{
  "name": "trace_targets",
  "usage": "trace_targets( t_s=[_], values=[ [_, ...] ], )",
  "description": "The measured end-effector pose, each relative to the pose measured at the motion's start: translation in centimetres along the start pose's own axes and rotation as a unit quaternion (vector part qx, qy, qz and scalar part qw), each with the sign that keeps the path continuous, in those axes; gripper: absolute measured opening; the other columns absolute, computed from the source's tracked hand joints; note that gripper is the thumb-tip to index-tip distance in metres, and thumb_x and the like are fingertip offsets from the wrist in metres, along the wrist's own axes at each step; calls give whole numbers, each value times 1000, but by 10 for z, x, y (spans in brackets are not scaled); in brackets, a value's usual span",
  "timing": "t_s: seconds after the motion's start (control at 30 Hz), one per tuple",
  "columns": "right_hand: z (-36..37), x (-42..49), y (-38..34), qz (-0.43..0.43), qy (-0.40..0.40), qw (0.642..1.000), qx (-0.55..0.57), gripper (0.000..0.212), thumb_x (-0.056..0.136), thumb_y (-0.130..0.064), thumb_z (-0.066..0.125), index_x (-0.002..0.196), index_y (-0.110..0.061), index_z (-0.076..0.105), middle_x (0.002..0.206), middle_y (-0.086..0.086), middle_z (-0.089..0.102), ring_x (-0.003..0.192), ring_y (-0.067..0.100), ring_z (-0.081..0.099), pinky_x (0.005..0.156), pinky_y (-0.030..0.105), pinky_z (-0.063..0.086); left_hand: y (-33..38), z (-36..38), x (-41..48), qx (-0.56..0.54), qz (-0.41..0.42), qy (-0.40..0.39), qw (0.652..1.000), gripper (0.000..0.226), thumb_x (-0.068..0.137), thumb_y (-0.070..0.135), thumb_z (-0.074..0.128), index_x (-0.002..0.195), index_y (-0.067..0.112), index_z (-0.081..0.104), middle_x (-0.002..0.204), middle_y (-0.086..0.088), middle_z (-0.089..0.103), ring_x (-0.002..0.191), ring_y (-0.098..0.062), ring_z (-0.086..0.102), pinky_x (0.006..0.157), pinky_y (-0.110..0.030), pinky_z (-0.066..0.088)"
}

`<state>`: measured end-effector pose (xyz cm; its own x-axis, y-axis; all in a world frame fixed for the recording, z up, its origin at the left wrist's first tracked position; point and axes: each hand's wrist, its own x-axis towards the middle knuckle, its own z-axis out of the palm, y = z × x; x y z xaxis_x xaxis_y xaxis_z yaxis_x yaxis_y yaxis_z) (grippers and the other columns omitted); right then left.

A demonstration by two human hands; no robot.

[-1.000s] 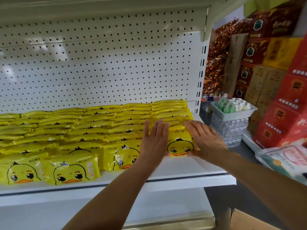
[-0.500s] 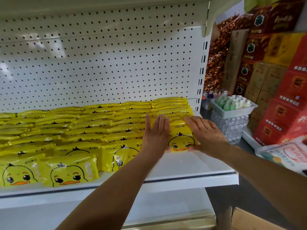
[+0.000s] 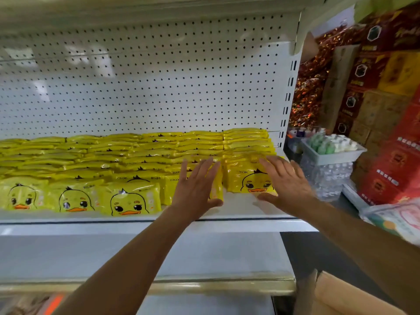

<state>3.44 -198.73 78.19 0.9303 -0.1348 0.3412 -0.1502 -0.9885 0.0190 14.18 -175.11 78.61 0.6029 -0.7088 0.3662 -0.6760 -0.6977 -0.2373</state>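
Note:
Rows of yellow duck-face wipe packs (image 3: pixel 129 198) fill a white shelf (image 3: pixel 227 214), leaning back toward the pegboard. My left hand (image 3: pixel 196 185) lies flat with straight fingers on the front pack of the second row from the right. My right hand (image 3: pixel 286 180), fingers straight and spread, covers the right side of the front pack (image 3: pixel 250 180) of the rightmost row. A narrow gap shows between these two rows. Neither hand curls round a pack.
A white pegboard (image 3: pixel 147 87) backs the shelf, with another shelf overhead. To the right stand a grey tray of small bottles (image 3: pixel 329 146) on a water-bottle pack, stacked red cartons (image 3: pixel 393 164), and a cardboard box (image 3: pixel 345 296) at bottom right. A lower shelf (image 3: pixel 204 258) lies below.
My hands have moved apart: the left has slid onto the neighbouring row and the right further right, uncovering the duck face of the rightmost front pack. The view has tilted slightly.

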Motion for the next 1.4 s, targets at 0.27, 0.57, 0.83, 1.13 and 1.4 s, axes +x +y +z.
trace_targets(
  t_s=[0.27,0.57,0.83,1.13,1.4],
  values=[
    [22,-10,-80,-94,77,993,-2,94,66,-55,79,142,-21,36,141,6,49,131,28,46,109,53,34,-74,7,-62,53,-56,-14,997,114,65,71,73,151,18,20,156,-7,38,141,-24,41,114,-59,14],
    [42,43,-127,-128,80,986,-66,109,56,-56,83,145,-12,37,142,15,50,129,33,49,108,56,36,-88,20,-34,80,-12,-71,994,112,86,68,52,153,13,-19,165,-9,-9,153,-24,-2,114,-61,-15],
    [41,65,-129,-90,99,987,-89,106,52,-56,82,140,-12,43,127,9,59,108,27,58,87,42,43,-89,29,-7,77,2,-68,995,119,81,63,63,154,15,-18,165,-8,1,152,-27,9,115,-65,-8],
    [47,70,-125,-104,55,985,-130,121,49,-73,77,143,-8,39,135,16,56,128,34,51,109,60,33,-97,34,1,76,33,-59,995,123,77,72,60,154,16,-18,165,-10,3,151,-28,14,112,-68,-11],
    [51,83,-121,-108,37,982,-150,124,53,-74,75,146,-7,26,138,20,53,127,37,51,112,61,26,-109,49,9,68,56,-27,996,128,69,75,64,155,13,-8,162,-11,19,147,-27,27,114,-69,-3]
  ],
)
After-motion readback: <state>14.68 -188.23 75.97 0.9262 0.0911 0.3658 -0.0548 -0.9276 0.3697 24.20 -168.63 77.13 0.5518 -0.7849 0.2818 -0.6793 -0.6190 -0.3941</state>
